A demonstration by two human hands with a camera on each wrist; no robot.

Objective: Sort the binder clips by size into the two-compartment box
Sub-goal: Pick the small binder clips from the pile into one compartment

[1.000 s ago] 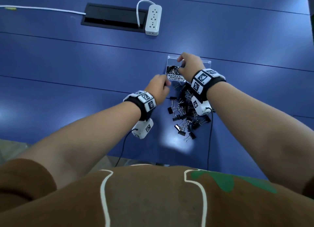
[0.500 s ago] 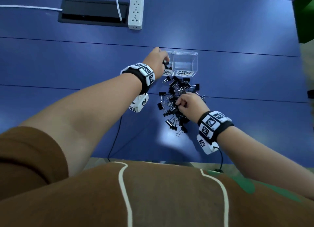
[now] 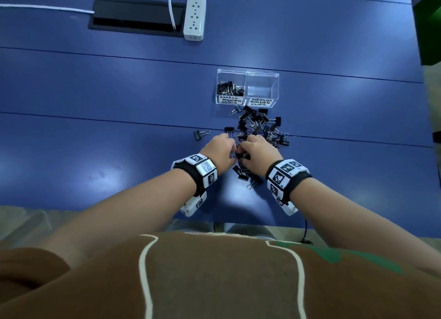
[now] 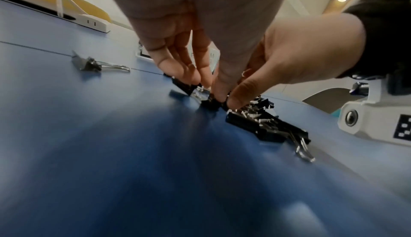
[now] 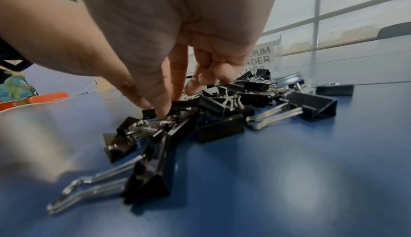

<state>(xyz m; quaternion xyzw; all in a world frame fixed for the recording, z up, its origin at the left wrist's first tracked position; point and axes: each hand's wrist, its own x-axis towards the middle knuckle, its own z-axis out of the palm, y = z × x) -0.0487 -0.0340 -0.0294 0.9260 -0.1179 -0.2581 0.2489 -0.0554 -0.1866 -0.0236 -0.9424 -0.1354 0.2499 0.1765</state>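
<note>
A clear two-compartment box (image 3: 262, 74) stands on the blue table. Its left half, labelled small binder clips, holds several small clips (image 3: 229, 88). The right half, labelled medium, looks bare. In front of it lies a pile of black binder clips (image 3: 260, 127) (image 5: 222, 110). Both hands work at the pile's near end, side by side. My left hand (image 3: 229, 149) (image 4: 208, 91) pinches a clip with thumb and fingers pointing down. My right hand (image 3: 243, 149) (image 5: 164, 107) pinches a clip (image 5: 177, 105) between thumb and forefinger. Which size each holds is hidden.
One stray clip (image 3: 200, 134) (image 4: 93, 64) lies left of the pile. A white power strip (image 3: 194, 17) and a black cable slot (image 3: 133, 16) sit at the far side, with a white cable (image 3: 43, 7) running left. The table's near edge (image 3: 119, 209) is just behind my wrists.
My left hand has come back from the box's small compartment to the pile. The right hand stays at the pile's near end, now beside the left.
</note>
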